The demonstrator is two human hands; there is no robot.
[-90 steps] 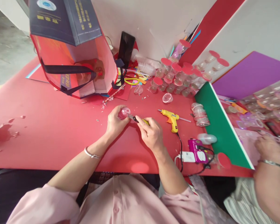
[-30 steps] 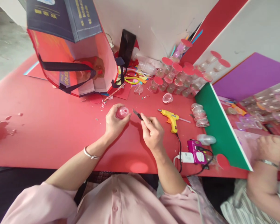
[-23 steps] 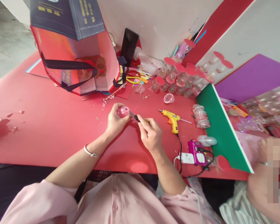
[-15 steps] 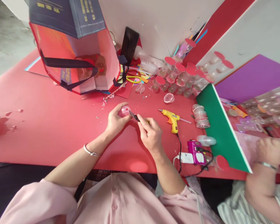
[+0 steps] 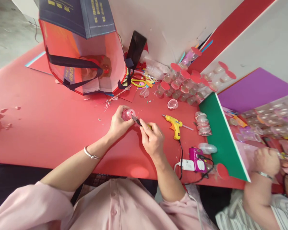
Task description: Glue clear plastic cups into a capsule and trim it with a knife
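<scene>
Above the red table, my left hand (image 5: 118, 123) is closed around a small clear plastic cup (image 5: 127, 114) that looks pink against the table. A small red spot shows on the cup's end. My right hand (image 5: 153, 138) grips a utility knife (image 5: 139, 122), its blade pointing up and left. The blade tip is at the cup's end, close to my left thumb; whether it cuts in I cannot tell. To the right of my right hand lies a yellow glue gun (image 5: 175, 125) with a glue stick in its back.
A large open bag (image 5: 91, 41) stands at the back left, a phone (image 5: 136, 48) beside it. Several cups with red discs (image 5: 182, 80) cluster at the back right. Stacked lids (image 5: 203, 124) lie by a green divider (image 5: 224, 137). Beyond it, a co-worker's hand (image 5: 267, 161) is busy.
The camera view has shifted slightly, moving the surroundings in the picture. Both hands keep their hold, with the knife blade still at the cup's end.
</scene>
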